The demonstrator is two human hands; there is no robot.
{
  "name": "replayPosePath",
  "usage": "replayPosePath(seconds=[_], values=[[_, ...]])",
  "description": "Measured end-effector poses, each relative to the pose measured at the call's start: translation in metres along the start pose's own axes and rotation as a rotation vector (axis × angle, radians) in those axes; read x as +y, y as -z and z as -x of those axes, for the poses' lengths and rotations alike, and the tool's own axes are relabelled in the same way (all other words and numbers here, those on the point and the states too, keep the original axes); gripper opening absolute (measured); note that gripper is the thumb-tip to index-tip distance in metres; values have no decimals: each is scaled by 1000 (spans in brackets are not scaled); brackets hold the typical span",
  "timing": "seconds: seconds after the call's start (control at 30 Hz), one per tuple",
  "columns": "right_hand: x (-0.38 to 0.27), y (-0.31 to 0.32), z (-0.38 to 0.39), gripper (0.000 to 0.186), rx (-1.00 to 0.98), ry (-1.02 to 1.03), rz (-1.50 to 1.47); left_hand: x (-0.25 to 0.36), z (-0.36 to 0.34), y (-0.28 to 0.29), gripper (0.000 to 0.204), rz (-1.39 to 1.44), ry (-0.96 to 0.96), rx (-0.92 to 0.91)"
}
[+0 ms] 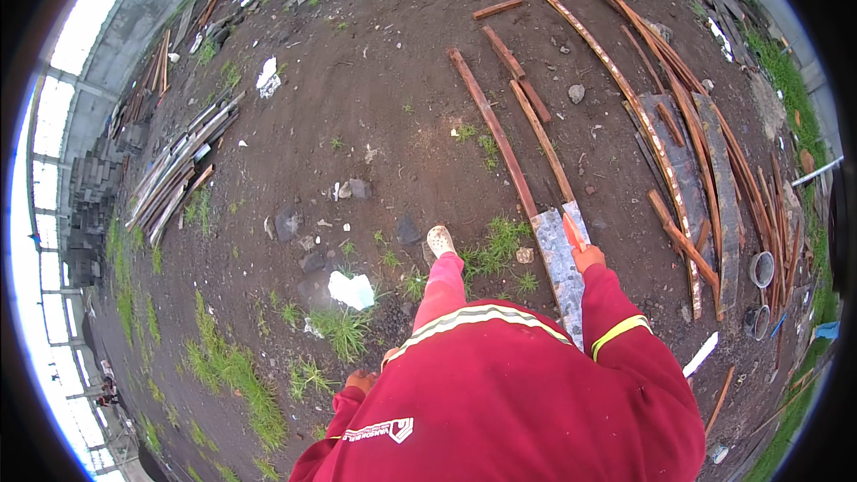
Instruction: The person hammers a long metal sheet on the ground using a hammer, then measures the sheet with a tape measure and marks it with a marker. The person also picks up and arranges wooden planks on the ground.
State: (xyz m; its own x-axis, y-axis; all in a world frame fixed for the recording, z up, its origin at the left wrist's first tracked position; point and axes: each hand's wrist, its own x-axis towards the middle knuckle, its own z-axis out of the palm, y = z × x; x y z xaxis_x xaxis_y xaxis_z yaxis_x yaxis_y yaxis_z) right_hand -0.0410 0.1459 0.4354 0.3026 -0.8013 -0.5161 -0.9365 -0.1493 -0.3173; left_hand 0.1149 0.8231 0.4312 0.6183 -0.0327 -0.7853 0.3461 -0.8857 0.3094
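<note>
My right hand (pixel 587 258) is closed around a narrow orange-red piece (pixel 572 230), either a handle or a strip of wood; I cannot make out which. It lies over a grey, mottled panel (pixel 555 259) just beyond my body. The panel meets the near ends of a long reddish timber (pixel 494 129) and a thinner timber (pixel 542 138), which stretch away over the dirt. Low beside my red jacket is my left hand (pixel 361 381), partly covered by the sleeve, its fingers too small to read. Nearest to it is a tuft of grass (pixel 309 377).
Short wood offcuts (pixel 505 54) lie beyond the timbers. To the right are long boards (pixel 656 138) in a pile, with buckets (pixel 761 270). A stack of planks (pixel 183 165) and grey blocks (pixel 94 183) stand left. A crumpled white scrap (pixel 351 290) lies near my light-coloured shoe (pixel 439 241).
</note>
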Motion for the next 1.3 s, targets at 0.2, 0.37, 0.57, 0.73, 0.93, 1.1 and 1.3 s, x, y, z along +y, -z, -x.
replayPosePath(seconds=[0.2,0.37,0.57,0.73,0.93,1.1,1.3], values=[[-74,-27,-29,46,-34,-164,14,163,-164,144,55,-858,-104,-205],[-120,-49,-30,45,-67,-311,-15,376,-262,272,57,-610,-170,172],[-195,-66,-91,51,-189,-458,-4,650,-375,359,62,-860,-511,311],[-294,-36,-187,59,-348,-530,-28,834,-435,366,70,-999,-513,182],[-416,50,-281,57,-413,-665,-388,956,-466,369,72,-1112,-528,39],[-480,31,-309,57,-95,-617,-408,1057,-529,387,73,-1330,-609,-30],[-580,-53,-281,67,-31,-1101,-793,1213,-646,372,72,-1698,-686,-106]])
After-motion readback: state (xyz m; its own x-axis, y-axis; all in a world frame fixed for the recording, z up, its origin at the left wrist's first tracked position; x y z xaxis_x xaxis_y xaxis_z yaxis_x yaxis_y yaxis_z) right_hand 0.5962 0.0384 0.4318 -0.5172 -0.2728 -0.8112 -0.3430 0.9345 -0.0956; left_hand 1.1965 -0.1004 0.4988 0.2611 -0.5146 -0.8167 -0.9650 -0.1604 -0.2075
